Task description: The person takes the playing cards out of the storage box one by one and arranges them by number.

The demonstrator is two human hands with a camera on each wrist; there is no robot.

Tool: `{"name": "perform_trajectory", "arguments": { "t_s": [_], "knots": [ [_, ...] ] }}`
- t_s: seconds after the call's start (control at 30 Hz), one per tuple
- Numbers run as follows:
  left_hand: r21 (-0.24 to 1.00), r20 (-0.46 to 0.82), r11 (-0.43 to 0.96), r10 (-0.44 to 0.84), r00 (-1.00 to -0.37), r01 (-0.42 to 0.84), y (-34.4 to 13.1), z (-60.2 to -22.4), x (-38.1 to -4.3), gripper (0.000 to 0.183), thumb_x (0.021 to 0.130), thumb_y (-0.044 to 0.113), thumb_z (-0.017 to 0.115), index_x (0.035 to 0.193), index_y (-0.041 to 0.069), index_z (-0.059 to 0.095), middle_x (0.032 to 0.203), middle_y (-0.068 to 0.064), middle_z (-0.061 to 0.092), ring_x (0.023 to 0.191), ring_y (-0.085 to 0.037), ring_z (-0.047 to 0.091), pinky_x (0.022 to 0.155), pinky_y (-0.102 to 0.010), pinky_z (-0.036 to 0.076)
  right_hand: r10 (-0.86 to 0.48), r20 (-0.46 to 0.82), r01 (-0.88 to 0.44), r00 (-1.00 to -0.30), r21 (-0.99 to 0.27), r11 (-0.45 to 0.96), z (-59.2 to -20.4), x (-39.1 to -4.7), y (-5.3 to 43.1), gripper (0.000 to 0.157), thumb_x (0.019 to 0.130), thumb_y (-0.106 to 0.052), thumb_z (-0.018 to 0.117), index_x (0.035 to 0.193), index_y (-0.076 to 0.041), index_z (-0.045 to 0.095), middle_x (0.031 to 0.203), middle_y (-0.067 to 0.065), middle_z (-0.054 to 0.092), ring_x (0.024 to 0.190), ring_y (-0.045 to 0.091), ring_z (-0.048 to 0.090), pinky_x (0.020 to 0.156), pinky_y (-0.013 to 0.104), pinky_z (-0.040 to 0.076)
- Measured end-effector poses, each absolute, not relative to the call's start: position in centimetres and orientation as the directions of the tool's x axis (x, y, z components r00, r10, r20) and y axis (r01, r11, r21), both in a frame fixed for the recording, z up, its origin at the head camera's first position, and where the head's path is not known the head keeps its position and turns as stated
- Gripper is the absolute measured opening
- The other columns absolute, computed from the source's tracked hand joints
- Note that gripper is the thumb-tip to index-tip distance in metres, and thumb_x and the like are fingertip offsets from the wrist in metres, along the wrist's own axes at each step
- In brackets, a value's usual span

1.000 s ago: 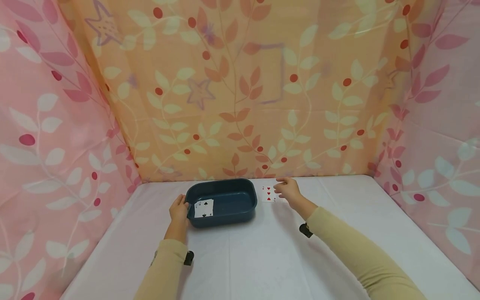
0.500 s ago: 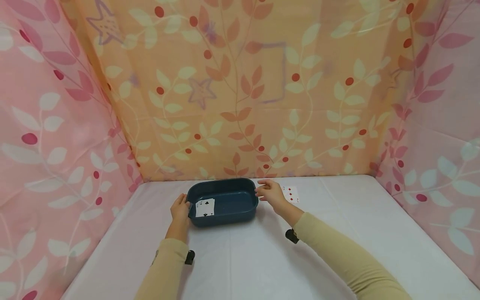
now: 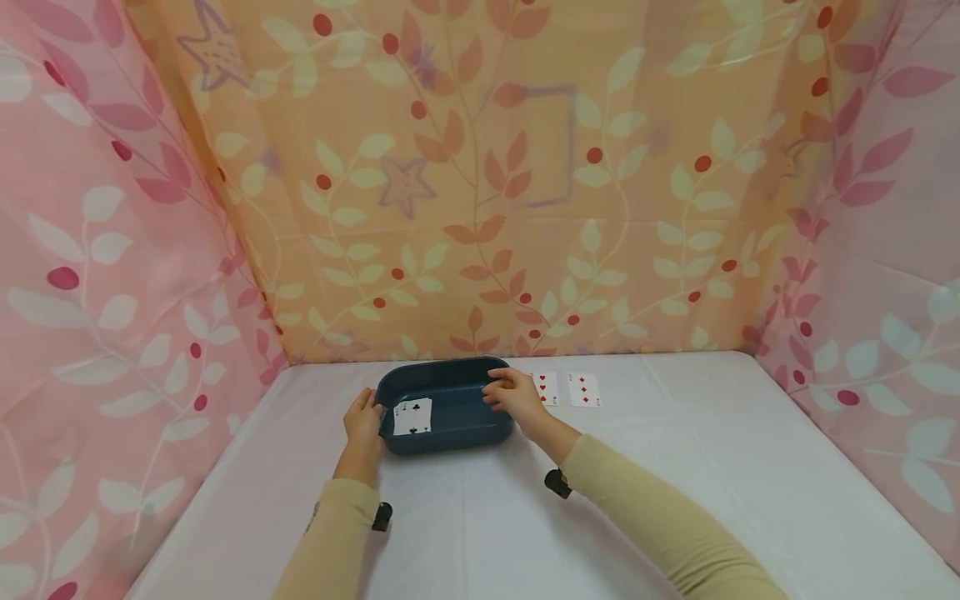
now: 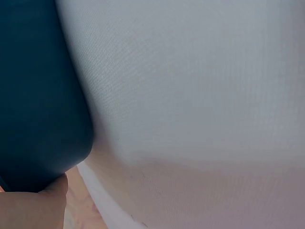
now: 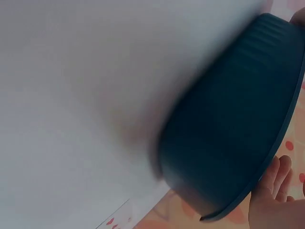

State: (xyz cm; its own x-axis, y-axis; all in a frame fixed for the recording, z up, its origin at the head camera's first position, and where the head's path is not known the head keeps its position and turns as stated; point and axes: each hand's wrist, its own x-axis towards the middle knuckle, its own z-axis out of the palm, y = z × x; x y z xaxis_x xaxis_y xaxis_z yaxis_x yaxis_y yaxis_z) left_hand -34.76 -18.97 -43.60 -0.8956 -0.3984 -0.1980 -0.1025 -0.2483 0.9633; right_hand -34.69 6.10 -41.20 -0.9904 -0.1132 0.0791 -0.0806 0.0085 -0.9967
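A dark blue rectangular plastic basin [image 3: 450, 437] stands on the table, with several overlapping club playing cards [image 3: 412, 416] in its left end. My left hand [image 3: 363, 419] holds the basin's left end; in the left wrist view the thumb [image 4: 55, 188] lies against its wall. My right hand [image 3: 517, 400] is over the basin's right end, fingers loosely bent, with no card visible in them. Right of the basin lie a heart card [image 3: 549, 388], partly hidden behind the right hand, and a diamond card [image 3: 584, 390].
A white cloth [image 3: 480, 533] covers the table. Floral fabric walls [image 3: 480, 208] stand at the back and on both sides. Each wrist carries a small black camera, the right one [image 3: 558, 482] near the sleeve's end.
My right hand has moved left, from beside the cards on the table to over the basin's right end. The diamond card has come into view. The left hand stays at the basin.
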Motion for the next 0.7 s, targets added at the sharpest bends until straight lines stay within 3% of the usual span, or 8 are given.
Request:
{"name": "perform_trajectory", "arguments": {
  "t_s": [0.3,0.7],
  "knots": [
    [0.961,-0.197,-0.261,-0.397,-0.896,-0.096,-19.0,-43.7,-34.8,0.054,0.101,-0.008,0.034,0.153,0.001,0.022,0.157,-0.014,0.024,0.145,-0.026,0.019,0.117,-0.037,0.016,-0.162,0.098,-0.102,-0.982,-0.995,0.017,-42.4,-35.2,3.5,0.029,0.091,0.003,0.062,0.119,0.009,0.058,0.085,0.006,0.068,0.079,0.022,0.069,0.072,0.033,0.058],
    [0.963,-0.188,-0.256,-0.404,-0.895,-0.087,-18.9,-43.6,-34.7,0.054,0.100,-0.009,0.034,0.152,0.000,0.022,0.157,-0.015,0.024,0.145,-0.026,0.020,0.117,-0.036,0.016,-0.216,0.076,-0.092,-0.973,-0.994,0.065,-42.8,-35.0,0.7,0.032,0.092,0.001,0.062,0.123,0.008,0.057,0.093,0.015,0.068,0.085,0.026,0.069,0.077,0.039,0.057]
  ]
}}
